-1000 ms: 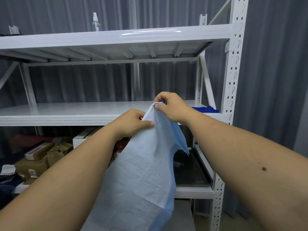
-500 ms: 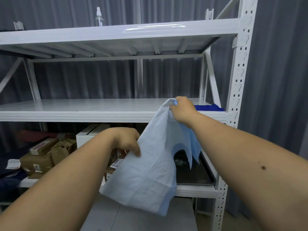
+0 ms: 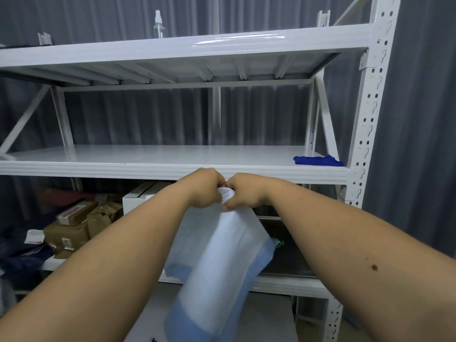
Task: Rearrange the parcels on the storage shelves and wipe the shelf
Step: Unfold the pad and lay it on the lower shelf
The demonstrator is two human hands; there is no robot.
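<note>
The pale blue cloth [image 3: 222, 262] hangs in front of the shelves with its long axis near vertical, leaning a little so the lower end sits left of the top; its top edge points up into the hands and its darker blue hem hangs lowest. The left hand [image 3: 203, 187] and the right hand [image 3: 246, 193] meet side by side, knuckles almost touching, and both pinch the cloth's bunched top with curled fingers. Half a second ago only the right hand held it and the left hung lower and apart; now the 2 hands are together and the cloth is folded narrower. Behind them, brown parcels [image 3: 71, 225] and a white box [image 3: 138, 198] sit on the lower shelf. A dark blue rag [image 3: 318, 160] lies at the right end of the middle shelf [image 3: 148, 156]. A spray bottle [image 3: 159, 24] stands on the top shelf.
</note>
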